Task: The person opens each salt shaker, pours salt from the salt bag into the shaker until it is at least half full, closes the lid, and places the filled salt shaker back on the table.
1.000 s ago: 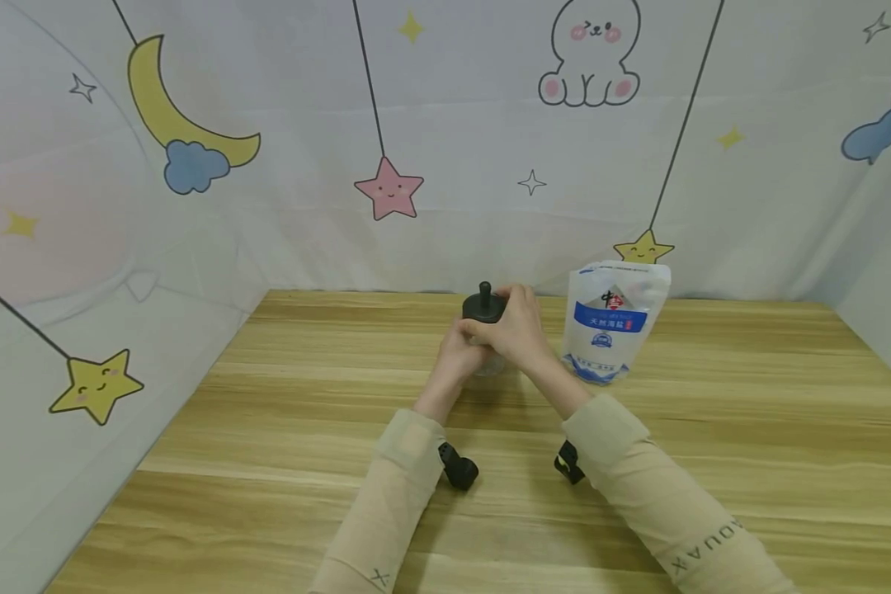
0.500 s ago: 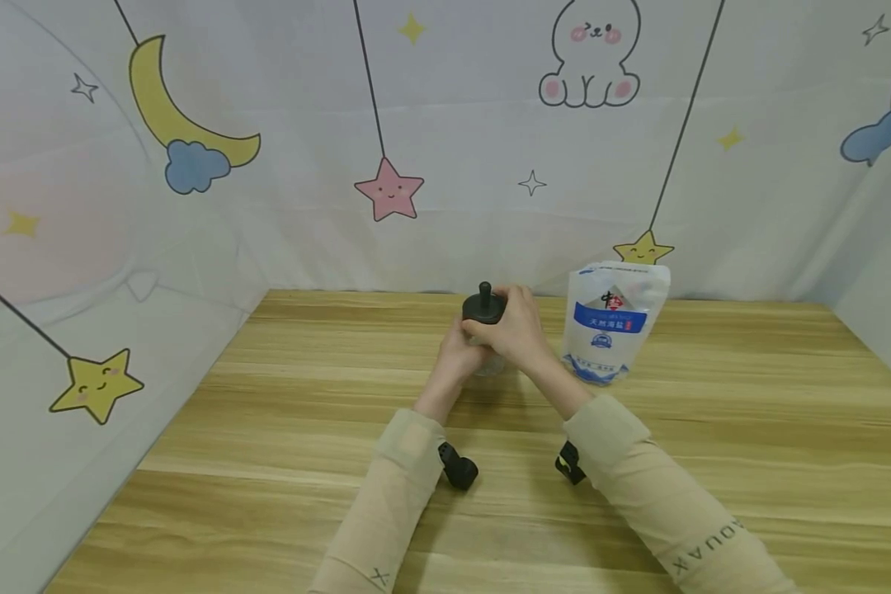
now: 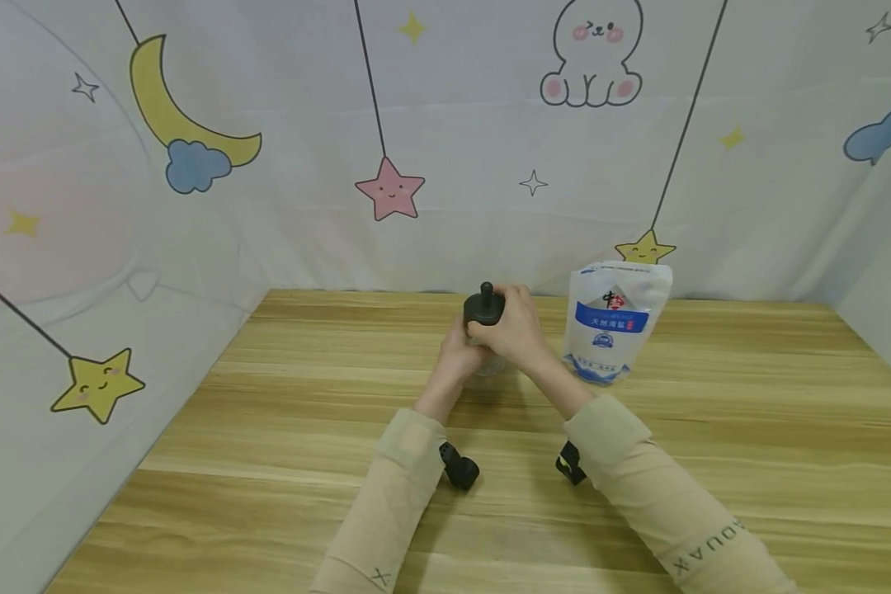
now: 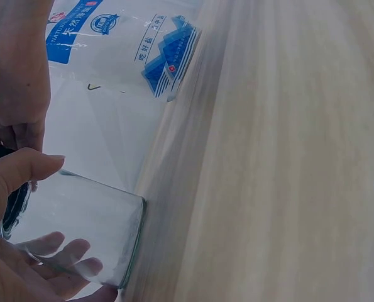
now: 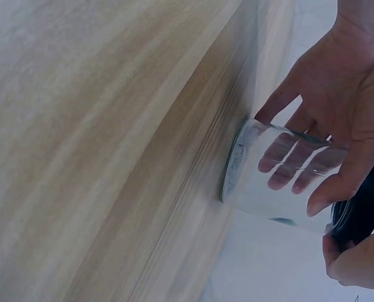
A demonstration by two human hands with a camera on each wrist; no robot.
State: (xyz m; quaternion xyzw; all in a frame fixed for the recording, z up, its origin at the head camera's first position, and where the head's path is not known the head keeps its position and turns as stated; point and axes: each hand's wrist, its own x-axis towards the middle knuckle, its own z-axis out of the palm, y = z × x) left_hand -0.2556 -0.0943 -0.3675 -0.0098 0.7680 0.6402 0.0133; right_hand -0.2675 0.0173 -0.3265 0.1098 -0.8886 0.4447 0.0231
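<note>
Wood-grain table [image 3: 267, 495] before a white curtain [image 3: 304, 247] printed with stars and moons; on it, one clear glass jar [image 4: 92, 214], upright near the back, with one black lid [image 3: 481, 308], and one white-and-blue pouch [image 3: 615, 330] standing to the right. Jar glass firmly in the left hand's [image 3: 460, 353] grasp, lid clasped by the right hand [image 3: 518, 330]; mostly hidden behind both in the head view, the glass; cut off in the left wrist view, the pouch's top.

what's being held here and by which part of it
A glass jar: the left hand grips its clear body, the right hand its black lid.
</note>
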